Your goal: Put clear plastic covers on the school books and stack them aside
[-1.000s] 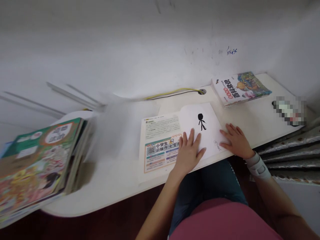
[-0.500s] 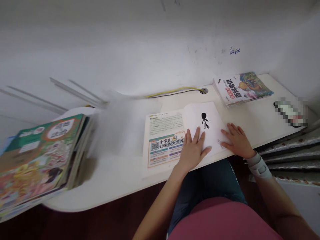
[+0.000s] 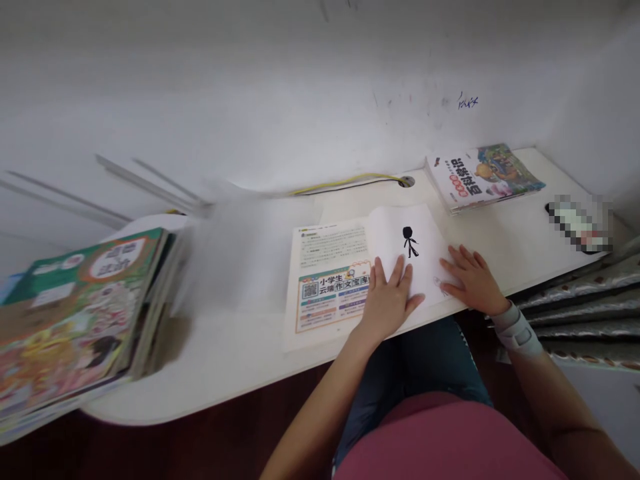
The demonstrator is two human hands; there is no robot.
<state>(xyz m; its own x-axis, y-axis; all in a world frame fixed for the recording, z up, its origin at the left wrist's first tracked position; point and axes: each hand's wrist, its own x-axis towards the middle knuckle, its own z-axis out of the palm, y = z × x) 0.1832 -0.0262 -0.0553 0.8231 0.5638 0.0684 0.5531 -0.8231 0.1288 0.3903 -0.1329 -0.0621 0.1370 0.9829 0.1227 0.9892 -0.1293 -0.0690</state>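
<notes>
2 hands (image 3: 390,303) (image 3: 475,283) palm-down on open book (image 3: 330,247), white desk (image 3: 235,360) beneath

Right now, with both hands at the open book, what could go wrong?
1. Page lifting: the right page of the open book bows near the gutter, so it might spring up if the left hand lifts.
2. Smudging: the right hand sits by the faint small sketch; if that's pencil, rubbing could smear it.
3. Drop: the apparent phone, its screen pixelated, lies near the desk's front edge; a rightward sweep could knock it off.
</notes>
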